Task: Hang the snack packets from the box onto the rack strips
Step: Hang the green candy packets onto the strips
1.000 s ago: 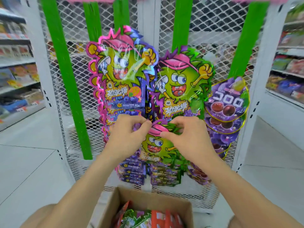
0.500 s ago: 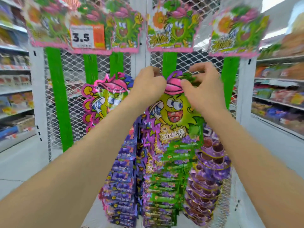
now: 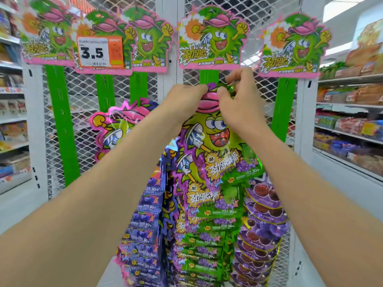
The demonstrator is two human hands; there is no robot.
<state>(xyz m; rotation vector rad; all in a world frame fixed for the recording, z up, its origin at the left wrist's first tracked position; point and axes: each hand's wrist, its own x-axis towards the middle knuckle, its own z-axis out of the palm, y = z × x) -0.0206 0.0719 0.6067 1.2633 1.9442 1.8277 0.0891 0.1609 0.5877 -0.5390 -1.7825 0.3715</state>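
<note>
"Head view: where is the snack packet (image 3: 209,131) just now?"

"Against the middle green strip (image 3: 207,76), with its top edge just under that strip's header card (image 3: 210,38). It is the green cartoon-fruit packet with a pink cap, and it faces the camera upright."

"And the hands?"

"Both are on it. The left hand (image 3: 184,100) comes in from the left of the strip, with curled fingers gripping the packet's top by the pink cap. The right hand (image 3: 241,102) pinches the same top edge, with the thumb on the cap and the forefinger hooked over the packet's top edge. The two hands almost touch in front of the strip."

"Is the packet hooked on?"

"I cannot tell, because the fingers cover the spot."

"What hangs below?"

"A column of matching green and purple packets (image 3: 205,241) overlaps down the strip, directly beneath the held one. Left of the strip hangs a stack of blue-purple packets (image 3: 145,224), with a pink-edged packet (image 3: 118,129) above them, partly behind the left forearm. Right of the strip hangs a stack of purple grape candy packets (image 3: 263,224)."

"Anything else?"

"A white wire mesh panel (image 3: 87,125) stands behind the strip. Further left of it a price tag (image 3: 99,51) reads 3.5. Far right of it are store shelves (image 3: 348,137) with blurred goods."
</note>
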